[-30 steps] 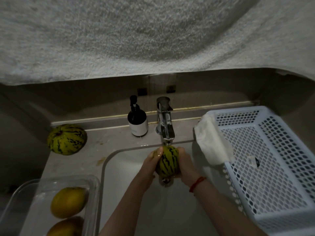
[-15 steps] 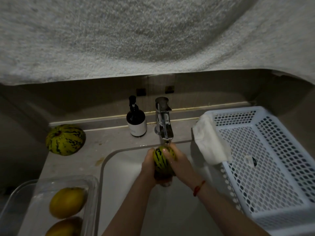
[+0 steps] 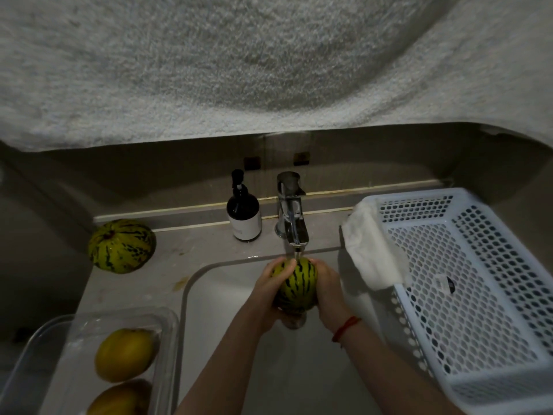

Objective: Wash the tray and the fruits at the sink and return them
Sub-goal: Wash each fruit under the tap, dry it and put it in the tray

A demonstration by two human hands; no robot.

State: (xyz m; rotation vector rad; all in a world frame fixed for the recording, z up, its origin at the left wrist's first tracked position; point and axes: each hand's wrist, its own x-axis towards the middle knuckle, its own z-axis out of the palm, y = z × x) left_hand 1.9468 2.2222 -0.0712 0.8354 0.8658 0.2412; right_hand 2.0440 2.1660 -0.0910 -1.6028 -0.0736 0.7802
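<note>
We are holding a striped melon point(image 3: 296, 281) under the tap point(image 3: 291, 218), over the sink point(image 3: 215, 310)

Our left hand point(image 3: 269, 295) and right hand point(image 3: 329, 290) are cupping the melon from either side, fingers curled round it, while water is running from the spout straight onto its top. The hands are sitting near the sink's back edge, with open basin spreading below and to the left of them. To the right, a white perforated basket point(image 3: 478, 295) is crowding the sink's rim, a white cloth point(image 3: 371, 253) draping over its near corner just beside our right hand. On the surface to the left, a second striped melon point(image 3: 121, 245) is resting well apart from the basin, and a clear tray point(image 3: 167, 322) holding two yellow fruits point(image 3: 124, 354) is lying against the sink's left edge. A dark pump bottle point(image 3: 243, 212) is standing just left of the tap
</note>
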